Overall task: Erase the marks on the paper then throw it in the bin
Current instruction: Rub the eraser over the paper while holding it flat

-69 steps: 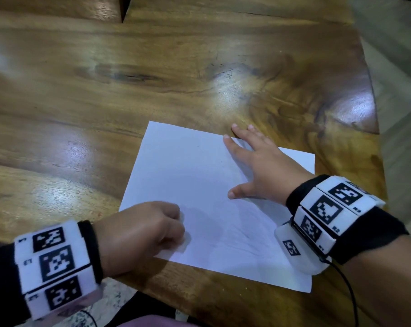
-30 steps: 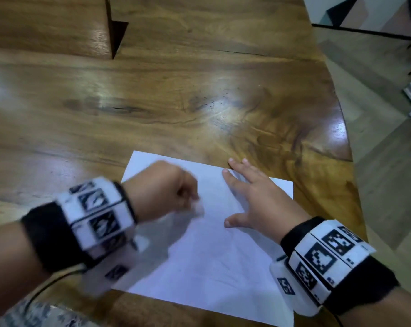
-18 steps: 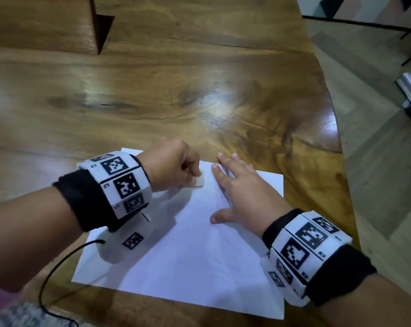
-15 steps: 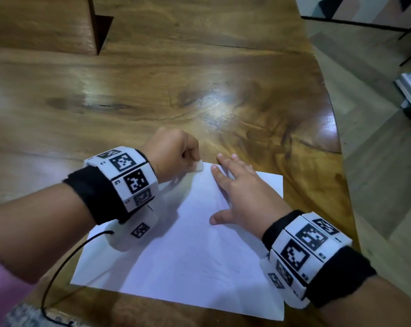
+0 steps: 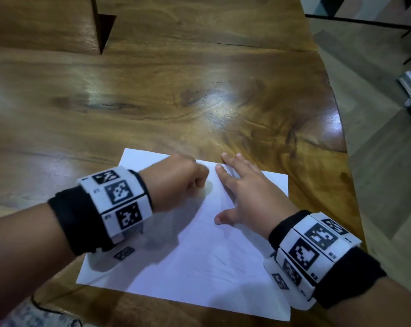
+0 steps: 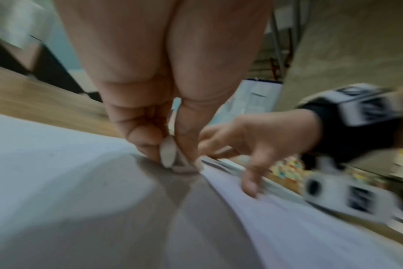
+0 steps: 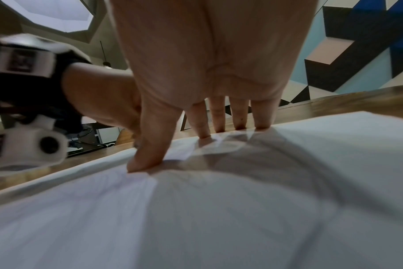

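On a polished wooden table, near its front edge: white paper lying flat, faint pencil strokes visible in its lower middle. Left hand, fingers curled tight round a small pale eraser, pressing it to the sheet close to the far edge. Right hand spread wide and flat just to the right of it, fingertips at the far edge, thumb pinning the middle. No bin anywhere in view.

Likely trouble from here: a crease or tear near the far edge, since small ripples already show round the thumb in the right wrist view and a hard stroke toward the pinning hand could buckle the thin sheet. Also a slide on the glossy wood if the flat palm eases off mid-stroke. Also marks left behind, the near strokes lying well apart from the eraser. Blur in the left wrist view, so the exact contact point hard to judge.
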